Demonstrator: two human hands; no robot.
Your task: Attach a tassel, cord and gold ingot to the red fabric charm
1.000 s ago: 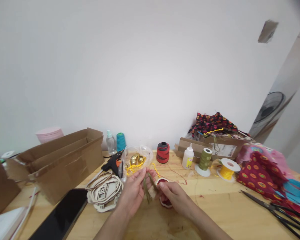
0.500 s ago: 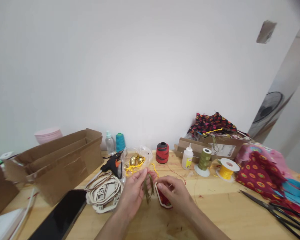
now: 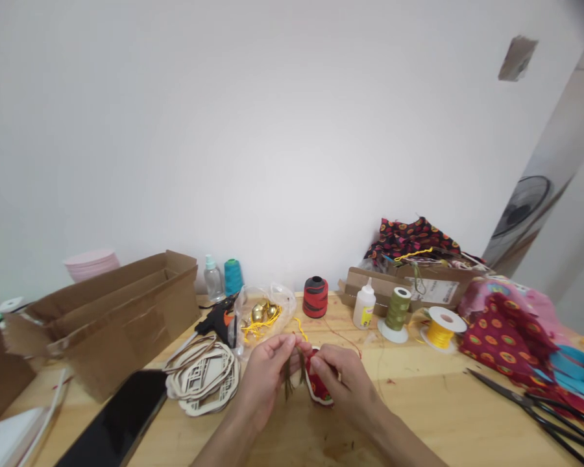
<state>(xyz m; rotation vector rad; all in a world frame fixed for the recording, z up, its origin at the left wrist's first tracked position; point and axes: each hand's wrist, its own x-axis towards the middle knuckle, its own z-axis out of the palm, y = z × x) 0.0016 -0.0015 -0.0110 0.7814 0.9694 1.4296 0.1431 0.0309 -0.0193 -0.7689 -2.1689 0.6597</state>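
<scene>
My left hand is closed in a pinch on the top of an olive-green thread tassel, whose strands hang down below the fingertips. My right hand is just to its right, thumb and index finger pressed together; what lies between them is too small to make out. Beneath and beside the right fingers is a red patterned fabric ornament with a pale wooden rim, partly covered by that hand. A yellow cord runs out just above the fingertips.
Wooden cut-out frames, a phone, a glue gun and a cardboard box lie left. Gold bells sit in a plastic bag behind. Rightward are red thread, a glue bottle, green thread, yellow cord spool and scissors.
My right hand has shifted slightly left and up, its fingers drawn tighter together, and more of the red ornament shows. My left hand still pinches the tassel.
</scene>
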